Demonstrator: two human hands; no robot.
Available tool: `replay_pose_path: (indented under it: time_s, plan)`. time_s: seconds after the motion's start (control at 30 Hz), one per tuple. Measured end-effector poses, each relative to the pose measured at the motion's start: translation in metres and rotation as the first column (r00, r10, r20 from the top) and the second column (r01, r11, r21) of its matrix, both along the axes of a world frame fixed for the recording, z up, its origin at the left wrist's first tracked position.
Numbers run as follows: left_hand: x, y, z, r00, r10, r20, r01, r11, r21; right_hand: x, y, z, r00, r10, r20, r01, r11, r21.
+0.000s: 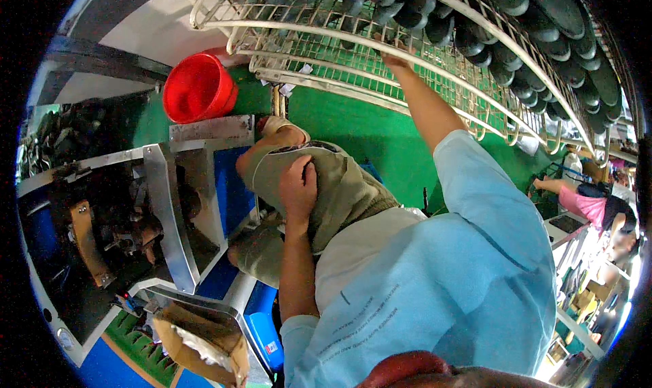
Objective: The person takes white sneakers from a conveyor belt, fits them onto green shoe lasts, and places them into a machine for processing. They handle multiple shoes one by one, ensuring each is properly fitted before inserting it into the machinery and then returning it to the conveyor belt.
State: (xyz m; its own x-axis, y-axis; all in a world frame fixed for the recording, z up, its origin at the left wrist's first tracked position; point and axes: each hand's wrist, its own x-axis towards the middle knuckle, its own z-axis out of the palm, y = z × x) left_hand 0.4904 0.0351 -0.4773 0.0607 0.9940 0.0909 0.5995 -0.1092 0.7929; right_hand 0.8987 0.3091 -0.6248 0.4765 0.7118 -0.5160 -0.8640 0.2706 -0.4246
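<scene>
My right arm stretches up to the cream wire rack [326, 38]. My right hand [394, 57] is at the rack's wires, just below the black, rounded, shoe-shaped pieces [411, 14]. Wire and blur hide its fingers, so I cannot see whether it holds one. My left hand [297, 188] lies on my thigh, over the olive shorts [339, 177], with its fingers resting on the cloth and nothing in it. I am seated, with my knees beside a metal-framed machine [166, 218].
A red bucket [200, 89] stands on the green floor [339, 116] past my knees. An open cardboard box [197, 347] and a blue bin [261, 327] are at the lower left. Many more black pieces [564, 42] fill the rack's right side. Another person in pink [587, 205] is far right.
</scene>
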Motion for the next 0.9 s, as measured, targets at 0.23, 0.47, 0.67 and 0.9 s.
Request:
replay_pose_path:
  time_s: [0.23,0.47,0.67,0.9]
  plan:
    - [-0.005,0.0,0.001,0.999,-0.025,-0.032,0.023,0.998,-0.052,-0.009,0.004,-0.029,0.94,-0.023,-0.342,0.051,0.996,0.074]
    - [-0.006,0.001,0.008,0.999,0.022,-0.043,-0.026,0.994,-0.106,-0.004,-0.059,0.006,-0.1,0.42,-0.902,0.611,0.742,0.277]
    - [-0.008,-0.008,-0.021,0.995,0.011,0.099,-0.008,1.0,-0.026,-0.035,-0.162,0.13,-0.782,0.591,-0.199,0.556,0.517,-0.651]
    - [-0.001,0.0,-0.012,0.997,-0.044,0.068,0.053,0.991,-0.124,-0.053,-0.214,0.095,-0.862,0.474,-0.179,0.501,0.745,-0.441]
